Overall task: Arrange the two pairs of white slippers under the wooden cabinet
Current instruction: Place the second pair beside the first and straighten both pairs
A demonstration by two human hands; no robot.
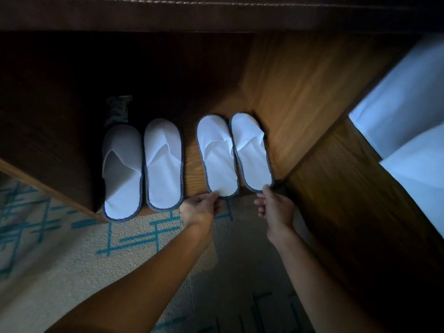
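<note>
White slippers sit toes-in under the wooden cabinet — your left hand and right hand pinch the right pair by the heels, left pair placed — next, nudge them level, then release.

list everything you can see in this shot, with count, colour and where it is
slippers: four, white with grey edging, in a row on the wooden base under the cabinet; left pair heels overhanging the front edge, right pair tilted, set farther in
wooden cabinet: one, brown, over and around the slippers
dark object: one, behind the leftmost slipper, too dim to identify
carpet: one, beige with teal lines, foreground
white fabric: far right, beyond the cabinet side
left hand: pinching the third slipper's heel
right hand: pinching the fourth slipper's heel
</note>
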